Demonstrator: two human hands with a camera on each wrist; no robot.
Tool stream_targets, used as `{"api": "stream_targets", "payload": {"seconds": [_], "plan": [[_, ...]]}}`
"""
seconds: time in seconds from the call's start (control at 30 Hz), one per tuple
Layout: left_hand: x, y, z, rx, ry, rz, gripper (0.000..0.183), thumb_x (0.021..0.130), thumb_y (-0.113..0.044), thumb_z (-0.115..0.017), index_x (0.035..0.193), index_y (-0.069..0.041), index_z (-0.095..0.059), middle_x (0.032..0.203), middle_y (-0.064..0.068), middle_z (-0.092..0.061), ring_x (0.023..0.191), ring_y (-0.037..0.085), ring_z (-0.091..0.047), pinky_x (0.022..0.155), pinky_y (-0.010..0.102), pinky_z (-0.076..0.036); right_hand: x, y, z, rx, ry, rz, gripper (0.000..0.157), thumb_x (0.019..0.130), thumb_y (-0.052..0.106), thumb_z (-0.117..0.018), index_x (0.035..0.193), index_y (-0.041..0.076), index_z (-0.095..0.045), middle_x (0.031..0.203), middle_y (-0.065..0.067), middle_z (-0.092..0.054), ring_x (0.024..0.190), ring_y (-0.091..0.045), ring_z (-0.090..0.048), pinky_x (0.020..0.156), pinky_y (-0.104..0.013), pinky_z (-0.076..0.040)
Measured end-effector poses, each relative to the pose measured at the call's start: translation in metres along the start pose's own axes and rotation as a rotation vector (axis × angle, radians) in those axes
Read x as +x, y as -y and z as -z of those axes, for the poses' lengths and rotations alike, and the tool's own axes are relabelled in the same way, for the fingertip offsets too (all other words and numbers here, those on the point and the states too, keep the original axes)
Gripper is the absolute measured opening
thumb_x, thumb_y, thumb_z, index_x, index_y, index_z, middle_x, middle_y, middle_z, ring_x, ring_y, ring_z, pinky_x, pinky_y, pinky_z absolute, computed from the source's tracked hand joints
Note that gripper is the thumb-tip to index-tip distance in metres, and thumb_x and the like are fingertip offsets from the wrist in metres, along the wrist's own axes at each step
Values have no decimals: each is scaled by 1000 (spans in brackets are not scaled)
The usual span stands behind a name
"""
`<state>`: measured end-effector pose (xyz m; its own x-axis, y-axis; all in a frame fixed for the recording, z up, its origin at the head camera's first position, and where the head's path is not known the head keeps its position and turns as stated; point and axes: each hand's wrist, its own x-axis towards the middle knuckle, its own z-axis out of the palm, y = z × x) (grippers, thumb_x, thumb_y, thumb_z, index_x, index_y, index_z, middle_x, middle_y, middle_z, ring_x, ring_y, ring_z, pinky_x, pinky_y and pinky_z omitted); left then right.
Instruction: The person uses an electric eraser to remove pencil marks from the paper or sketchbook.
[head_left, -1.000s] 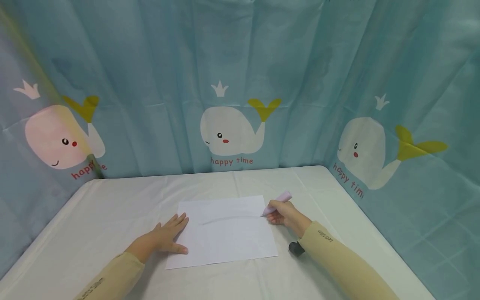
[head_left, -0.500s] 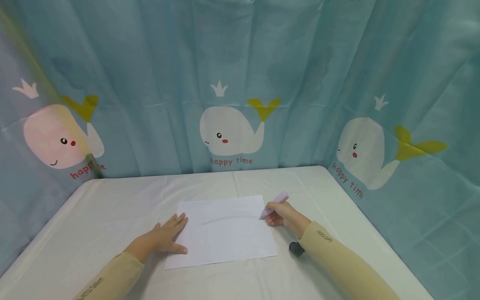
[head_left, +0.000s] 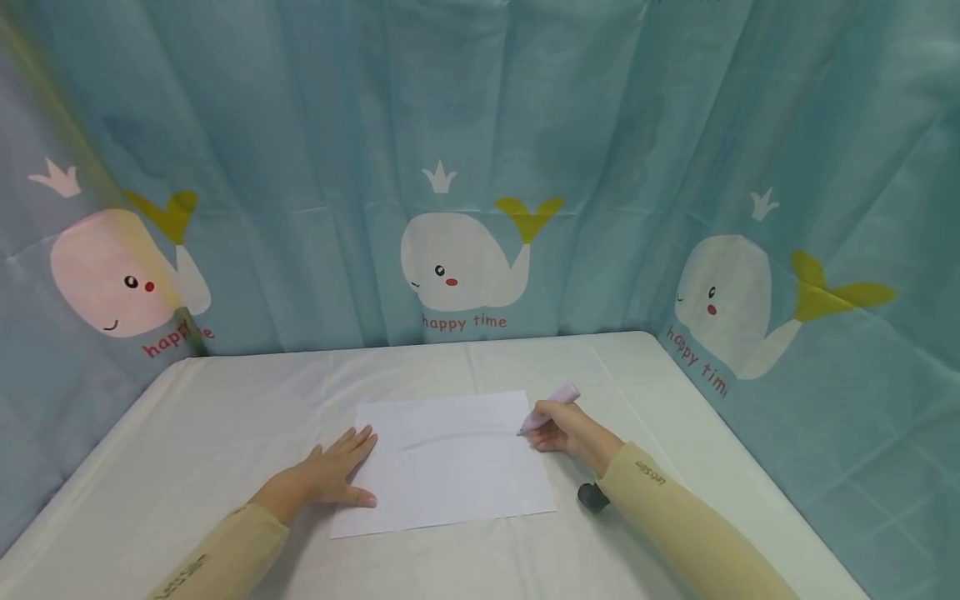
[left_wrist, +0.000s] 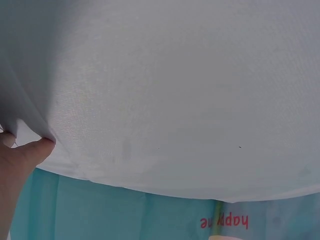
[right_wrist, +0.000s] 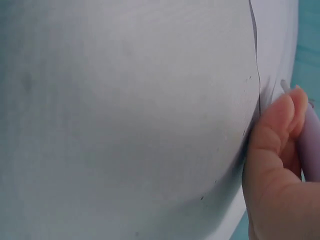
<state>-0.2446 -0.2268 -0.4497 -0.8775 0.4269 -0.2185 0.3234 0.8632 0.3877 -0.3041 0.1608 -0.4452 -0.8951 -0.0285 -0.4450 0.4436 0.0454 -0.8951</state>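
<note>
A white sheet of paper [head_left: 457,475] lies flat on the white-covered table, with a faint grey curved streak across its upper half. My left hand [head_left: 330,477] rests with spread fingers on the paper's left edge. In the left wrist view only part of that hand [left_wrist: 22,160] shows. Between thumb and fingers, my right hand [head_left: 562,429] grips a thick lilac pen [head_left: 558,398] at the paper's right edge. The pen slants, its thin tip pointing down and left, close over the sheet. In the right wrist view the pen [right_wrist: 311,145] is partly hidden behind the fingers.
A small black object [head_left: 592,497] lies by the right forearm, partly covered by the sleeve. The white tablecloth [head_left: 247,392] surrounds the paper. Blue curtains [head_left: 337,167] printed with whales stand behind the table and along its sides.
The right hand and pen have shifted slightly left, the tip dipping a little and rising again. The left hand and paper stay where they were.
</note>
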Motion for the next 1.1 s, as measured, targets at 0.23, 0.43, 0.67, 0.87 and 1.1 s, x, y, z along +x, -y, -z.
{"api": "stream_targets", "payload": {"seconds": [0.23, 0.43, 0.67, 0.87, 1.1], "plan": [[3, 2, -2, 6, -3, -4, 110, 71, -55, -79, 149, 5, -29, 156, 27, -18, 143, 48, -9, 100, 77, -6, 0, 2, -1, 40, -38, 11, 15, 82, 7, -58, 88, -7, -61, 58, -8, -60, 46, -12, -58, 48, -23, -51], [5, 4, -4, 17, -11, -8, 110, 71, -56, -78, 148, 5, -29, 156, 27, -19, 142, 49, -10, 100, 78, -7, 0, 2, -2, -2, -26, 4, 15, 82, 6, -58, 90, -6, -61, 58, -8, -60, 46, -12, -58, 48, -22, -50], [3, 3, -2, 11, -10, -1, 109, 71, -55, -79, 148, 5, -30, 156, 27, -19, 143, 49, -10, 100, 77, -7, 0, 2, -4, -12, -33, 6, 16, 83, 7, -58, 91, -7, -61, 59, -7, -60, 47, -11, -57, 48, -21, -49], [4, 1, -2, 16, -8, 14, 110, 70, -55, -79, 149, 4, -30, 156, 27, -19, 143, 48, -10, 101, 77, -7, -2, 2, -3, -6, -36, 13, 15, 82, 6, -58, 89, -7, -60, 58, -7, -58, 46, -11, -55, 47, -20, -47], [2, 0, -1, 8, 9, 23, 110, 71, -55, -79, 149, 5, -29, 156, 27, -18, 142, 49, -9, 100, 77, -6, -3, 1, -1, -20, -30, 5, 16, 82, 9, -57, 88, -6, -60, 59, -7, -59, 47, -12, -55, 47, -21, -47]]}}
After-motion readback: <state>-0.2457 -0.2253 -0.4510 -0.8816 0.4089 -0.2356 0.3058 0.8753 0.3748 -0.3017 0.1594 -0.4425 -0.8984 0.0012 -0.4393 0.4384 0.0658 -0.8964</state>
